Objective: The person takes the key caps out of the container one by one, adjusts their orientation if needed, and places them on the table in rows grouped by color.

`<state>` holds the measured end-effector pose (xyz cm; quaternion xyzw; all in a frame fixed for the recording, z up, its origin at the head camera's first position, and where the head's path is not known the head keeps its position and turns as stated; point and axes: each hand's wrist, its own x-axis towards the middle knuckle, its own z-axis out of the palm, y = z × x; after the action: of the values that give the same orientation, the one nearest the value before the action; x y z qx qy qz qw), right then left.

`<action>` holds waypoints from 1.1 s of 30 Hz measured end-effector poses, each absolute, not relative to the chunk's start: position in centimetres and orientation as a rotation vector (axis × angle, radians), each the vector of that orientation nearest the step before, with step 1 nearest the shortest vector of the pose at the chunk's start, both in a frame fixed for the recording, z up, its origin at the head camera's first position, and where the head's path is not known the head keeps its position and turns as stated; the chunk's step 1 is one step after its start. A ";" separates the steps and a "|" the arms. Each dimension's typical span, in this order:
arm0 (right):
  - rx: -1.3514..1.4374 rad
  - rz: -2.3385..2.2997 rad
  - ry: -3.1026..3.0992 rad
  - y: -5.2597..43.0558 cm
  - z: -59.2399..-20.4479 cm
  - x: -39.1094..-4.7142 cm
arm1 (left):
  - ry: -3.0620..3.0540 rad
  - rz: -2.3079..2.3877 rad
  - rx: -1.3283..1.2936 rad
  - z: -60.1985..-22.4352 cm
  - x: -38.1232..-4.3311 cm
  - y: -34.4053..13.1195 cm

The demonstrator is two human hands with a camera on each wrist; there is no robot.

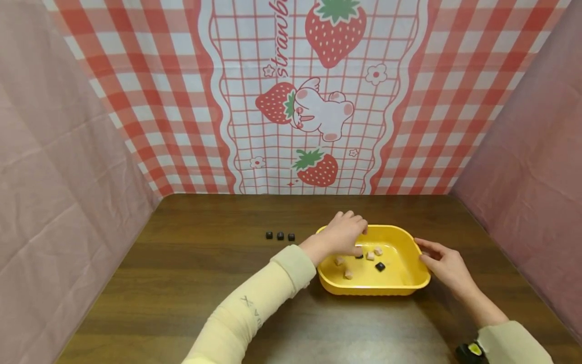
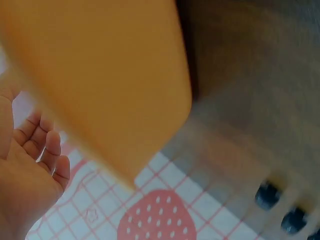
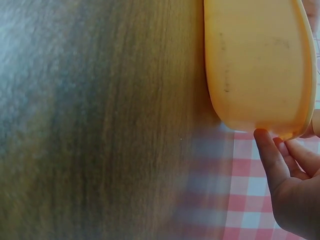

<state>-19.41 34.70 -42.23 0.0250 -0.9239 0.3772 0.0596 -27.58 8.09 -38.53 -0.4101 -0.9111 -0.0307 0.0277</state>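
My left hand (image 1: 342,234) reaches over the left part of a yellow plastic tub (image 1: 375,290), fingers spread and loosely bent, thumb near a black cube (image 1: 359,256) partly covered by it. The left wrist view shows the palm and bent fingers (image 2: 52,150) beside the tub's wall, nothing visible in them. At the tub's right end, my right hand (image 1: 447,268) rests its fingertips and thumb against the outer wall and rim. Inside the tub lie several small beige pieces (image 1: 348,274) and another black cube (image 1: 380,266).
Three black cubes (image 1: 280,236) stand in a row on the brown wooden table (image 1: 204,283), left of the tub. A red-and-white strawberry cloth (image 1: 318,101) hangs behind the table. Pink cloth walls (image 1: 68,167) flank both sides.
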 end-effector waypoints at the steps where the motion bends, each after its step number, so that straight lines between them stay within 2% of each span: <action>1: 0.076 1.146 -2.797 34.7 -42.2 -19.4 | -2.819 -0.082 -1.277 -38.9 -27.5 8.3; 14: 0.072 1.136 -2.799 34.6 -42.1 -19.3 | -2.858 0.120 -1.303 -41.7 -27.5 9.7; 33: 0.066 1.135 -2.792 34.6 -42.2 -19.4 | -2.877 0.126 -1.303 -42.8 -27.5 10.1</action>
<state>-19.37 34.63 -42.22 0.0220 -0.9243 0.3757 0.0636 -27.49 10.09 -42.80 -0.4122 -0.9101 0.0400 -0.0097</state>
